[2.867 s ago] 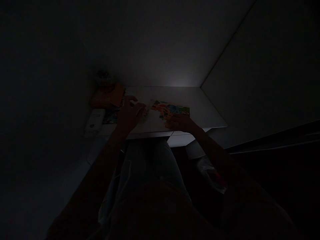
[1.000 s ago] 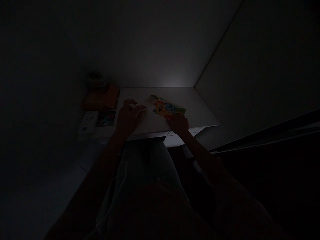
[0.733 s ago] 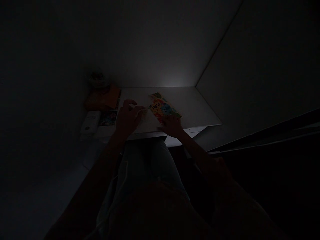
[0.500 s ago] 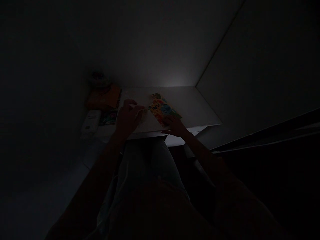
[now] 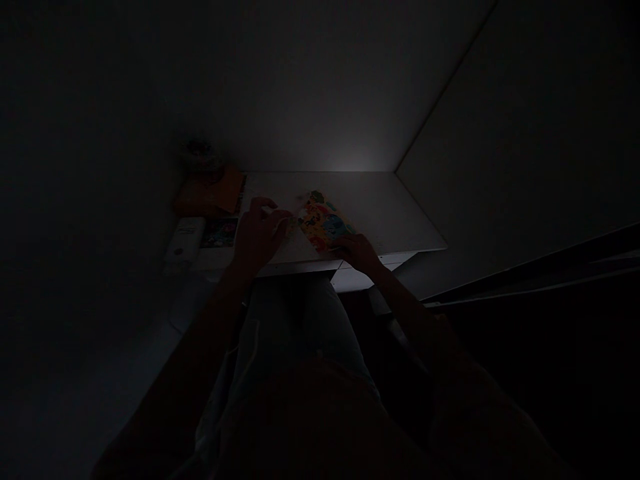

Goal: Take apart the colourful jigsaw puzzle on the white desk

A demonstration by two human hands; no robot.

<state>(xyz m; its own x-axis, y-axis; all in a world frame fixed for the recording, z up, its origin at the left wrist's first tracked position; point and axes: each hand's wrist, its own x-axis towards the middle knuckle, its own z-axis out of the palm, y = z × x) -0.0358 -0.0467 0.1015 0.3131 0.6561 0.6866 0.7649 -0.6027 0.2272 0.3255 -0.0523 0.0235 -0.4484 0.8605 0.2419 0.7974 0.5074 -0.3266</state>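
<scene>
The scene is very dark. A colourful printed sheet [image 5: 321,219], yellow with red, blue and green figures, lies slanted on the white tabletop [image 5: 395,207]. My right hand [image 5: 356,253] is at its near right corner, with the fingers drawn together on the edge of the sheet. Left of the sheet, my left hand [image 5: 257,230] hovers low with curled fingers, thumb and fingertips brought close together. Something small and pale shows at those fingertips, beside the sheet's left edge, too dim to name.
An orange folded packet [image 5: 209,192] lies at the table's back left, with a bowl-like container [image 5: 200,155] behind it. In front are a white box [image 5: 185,240] and a dark patterned card [image 5: 220,232]. Walls [image 5: 320,80] rise behind and to the right.
My right hand's fingers, spread over the sheet before, have drawn together at its near corner. The sheet has shifted slightly. The left hand has barely moved.
</scene>
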